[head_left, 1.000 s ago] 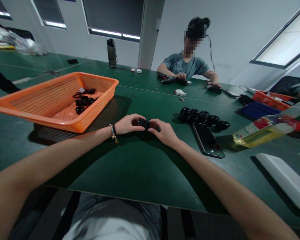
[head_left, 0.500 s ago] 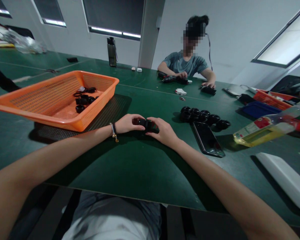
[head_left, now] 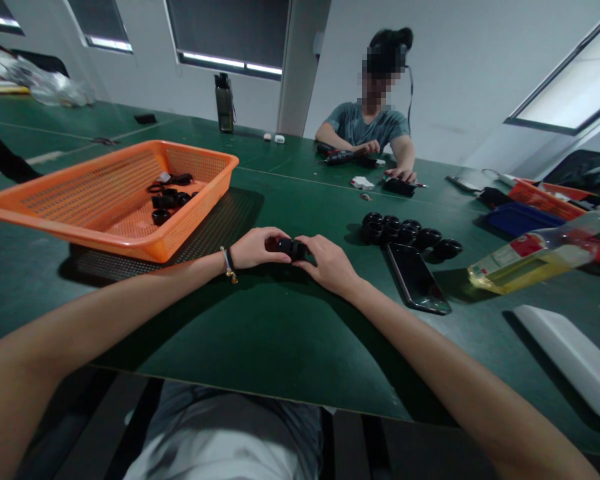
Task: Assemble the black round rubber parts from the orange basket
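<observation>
Between my two hands, just above the green table [head_left: 280, 333], is a small black part [head_left: 293, 249], roundish and too dark to name more exactly. My left hand [head_left: 258, 247] pinches its left side between thumb and fingers. My right hand [head_left: 329, 265] grips its right side with thumb and fingertips. Left of my hands stands an orange plastic basket [head_left: 180, 230] with several black round parts [head_left: 163, 217] and a short dark cable [head_left: 180, 179] inside. To the right, several glossy black round parts [head_left: 407, 232] stand grouped together.
A phone [head_left: 417, 279] lies right of my hands, near a tilted bottle of yellow liquid [head_left: 525, 260] and a white block [head_left: 570, 360]. Across the table a person [head_left: 370, 127] handles a black piece [head_left: 399, 186] beside a power drill [head_left: 337, 157]. A dark bottle [head_left: 224, 103] stands at the back.
My right fingers have shifted slightly on the black part; both hands keep hold of it. Across the table, the person's hand and black piece have moved leftward.
</observation>
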`<state>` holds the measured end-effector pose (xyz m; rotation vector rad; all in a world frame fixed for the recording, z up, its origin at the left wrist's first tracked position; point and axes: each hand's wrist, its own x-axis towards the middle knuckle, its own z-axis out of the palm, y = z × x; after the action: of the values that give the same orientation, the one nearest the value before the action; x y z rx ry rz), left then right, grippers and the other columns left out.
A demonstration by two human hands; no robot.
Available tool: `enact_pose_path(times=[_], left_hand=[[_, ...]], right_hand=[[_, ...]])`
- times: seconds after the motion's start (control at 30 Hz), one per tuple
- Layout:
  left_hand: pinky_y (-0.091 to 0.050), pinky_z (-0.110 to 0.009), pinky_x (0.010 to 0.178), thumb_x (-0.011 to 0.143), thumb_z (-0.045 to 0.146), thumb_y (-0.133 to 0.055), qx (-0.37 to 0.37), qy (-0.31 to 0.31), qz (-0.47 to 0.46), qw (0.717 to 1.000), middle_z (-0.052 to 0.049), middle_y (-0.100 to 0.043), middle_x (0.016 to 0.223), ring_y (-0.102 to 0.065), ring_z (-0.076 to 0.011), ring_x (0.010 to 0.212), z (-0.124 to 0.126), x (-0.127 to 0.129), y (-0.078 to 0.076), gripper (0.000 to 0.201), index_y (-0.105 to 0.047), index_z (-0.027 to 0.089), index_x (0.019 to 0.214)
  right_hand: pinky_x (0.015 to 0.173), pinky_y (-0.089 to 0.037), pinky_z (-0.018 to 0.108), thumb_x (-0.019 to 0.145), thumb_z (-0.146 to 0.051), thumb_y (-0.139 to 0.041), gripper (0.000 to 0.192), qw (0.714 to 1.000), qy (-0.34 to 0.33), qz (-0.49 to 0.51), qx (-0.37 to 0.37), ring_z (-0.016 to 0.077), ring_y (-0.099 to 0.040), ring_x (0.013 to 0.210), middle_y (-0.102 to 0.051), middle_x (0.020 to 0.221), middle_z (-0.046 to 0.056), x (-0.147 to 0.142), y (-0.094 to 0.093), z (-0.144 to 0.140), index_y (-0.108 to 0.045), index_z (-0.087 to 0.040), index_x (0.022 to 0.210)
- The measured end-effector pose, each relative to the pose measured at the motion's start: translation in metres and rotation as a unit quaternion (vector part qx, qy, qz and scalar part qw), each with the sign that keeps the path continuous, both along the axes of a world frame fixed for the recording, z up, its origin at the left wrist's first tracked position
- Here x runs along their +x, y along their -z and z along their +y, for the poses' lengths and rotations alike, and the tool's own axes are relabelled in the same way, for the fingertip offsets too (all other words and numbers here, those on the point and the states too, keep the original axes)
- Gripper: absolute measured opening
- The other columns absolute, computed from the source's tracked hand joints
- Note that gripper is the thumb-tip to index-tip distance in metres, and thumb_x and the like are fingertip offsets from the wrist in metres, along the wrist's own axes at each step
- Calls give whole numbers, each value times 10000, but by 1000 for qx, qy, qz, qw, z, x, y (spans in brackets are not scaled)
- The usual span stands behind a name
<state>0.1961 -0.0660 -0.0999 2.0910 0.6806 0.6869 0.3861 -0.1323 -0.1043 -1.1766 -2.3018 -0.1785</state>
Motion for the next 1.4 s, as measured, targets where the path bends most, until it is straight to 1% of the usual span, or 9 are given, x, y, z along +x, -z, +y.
enact_pose_path(times=[0.2,0.37,0.6,0.9,1.07,1.17,1.23,1.3,1.4], left_hand=[[-428,-231,629,642,368,-708,84,-10,10,996,-33,-588,825,-531,-122,699,-4,-1,-3,389,-609,116,921],[-420,-222,606,655,391,-703,120,-10,18,993,-32,-572,820,-521,-117,682,-6,-2,-4,406,-605,111,934],[-417,-222,606,669,425,-691,180,-16,32,983,-30,-569,815,-519,-122,684,-8,-3,-5,411,-599,128,937],[-425,-246,653,679,445,-677,201,-28,51,978,-31,-565,812,-525,-138,712,-8,-2,-6,410,-596,138,938],[-441,-261,676,639,432,-709,158,-35,34,986,-44,-580,872,-541,-149,753,-8,-1,-6,431,-591,144,937],[-452,-263,676,595,418,-737,84,-22,3,996,-58,-589,919,-556,-151,772,-6,0,-2,535,-557,136,1012],[-453,-252,666,619,413,-712,15,7,-21,1000,-57,-594,929,-567,-140,760,-3,2,1,550,-526,132,1054],[-441,-232,623,679,424,-647,-38,46,-16,998,-29,-599,830,-562,-120,694,-1,3,2,457,-535,125,1005],[-398,-207,540,713,437,-591,-62,67,13,996,21,-544,630,-519,-100,571,-1,4,-1,358,-545,117,868]], right_hand=[[733,-493,429,828,-292,-526,311,999,11,-2,-32,261,-578,853,-629,945,147,-4,-2,-3,-514,-108,1078],[755,-489,441,846,-287,-487,281,998,15,30,-62,252,-582,867,-630,962,131,-5,-2,-4,-499,-136,1083],[822,-471,437,837,-284,-472,309,993,33,63,-95,248,-591,924,-628,1030,139,-8,2,-4,-487,-127,1103],[742,-476,379,840,-285,-453,282,981,70,102,-151,233,-607,852,-647,969,126,-13,0,-6,-504,-130,1071],[762,-481,383,853,-336,-452,309,984,47,114,-129,225,-600,887,-632,1014,120,-11,3,-3,-489,-150,1097],[788,-482,404,868,-412,-421,351,991,23,103,-85,235,-591,910,-623,1020,130,-8,4,-2,-487,-153,1095],[786,-485,419,875,-476,-376,412,995,13,85,-49,249,-586,904,-621,1003,143,-7,5,-2,-487,-145,1092],[763,-491,429,873,-531,-324,484,998,12,63,-23,263,-584,881,-622,974,157,-5,5,-2,-488,-130,1088],[741,-497,432,862,-575,-282,533,999,21,44,-8,273,-591,859,-624,958,160,-4,5,-2,-486,-137,1086]])
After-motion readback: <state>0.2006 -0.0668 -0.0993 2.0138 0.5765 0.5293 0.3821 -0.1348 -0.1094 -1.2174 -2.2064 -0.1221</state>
